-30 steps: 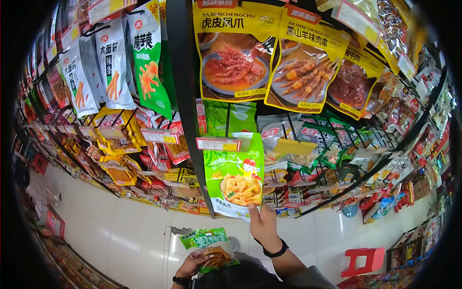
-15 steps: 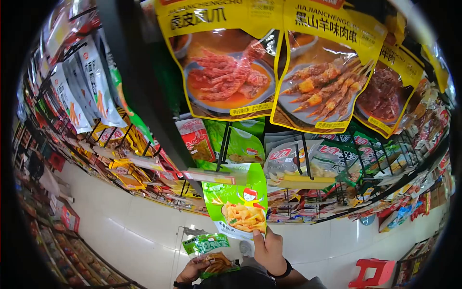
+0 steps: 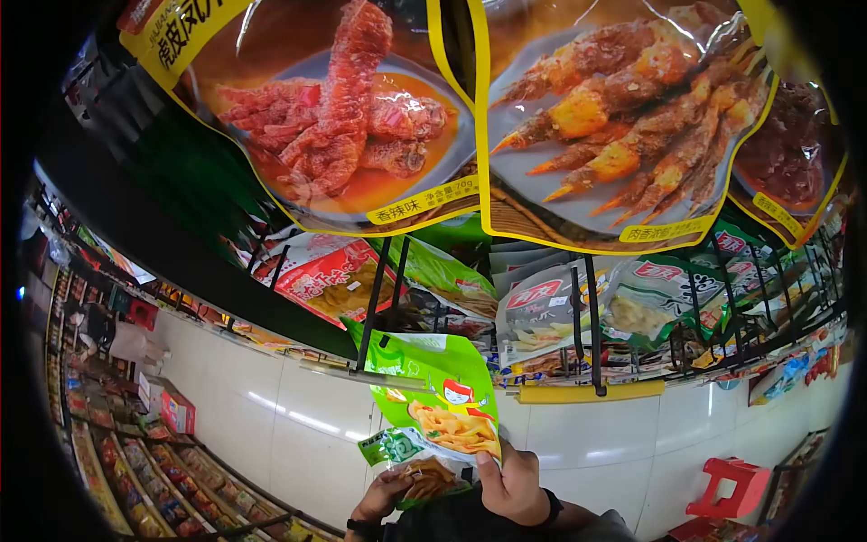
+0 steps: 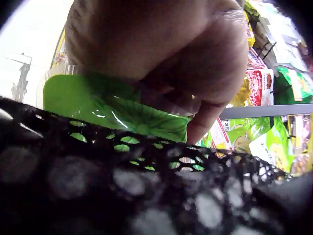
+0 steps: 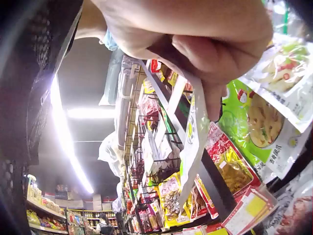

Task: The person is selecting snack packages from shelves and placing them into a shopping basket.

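My right hand (image 3: 510, 481) pinches the lower corner of a bright green snack pouch (image 3: 442, 397) that hangs from a black peg hook (image 3: 372, 294) on the rack. In the right wrist view the fingers (image 5: 215, 54) grip that pouch's edge (image 5: 193, 142). Low in the head view my left hand (image 3: 384, 495) holds another green snack bag (image 3: 411, 461) close to my body. The left wrist view shows its fingers (image 4: 195, 73) curled round the bag (image 4: 112, 110), with black mesh fabric (image 4: 122, 191) in front.
Large yellow-rimmed snack packs (image 3: 361, 117) hang right overhead. Pegs with red, green and grey pouches (image 3: 560, 303) fill the rack, with a yellow price rail (image 3: 587, 392) below. White floor tiles (image 3: 271, 425), a red stool (image 3: 731, 483), a low shelf (image 3: 117, 461) at left.
My head has moved closer under the rack, so the hanging packs loom larger. My right hand and the green pouch have come down toward the left hand's bag.
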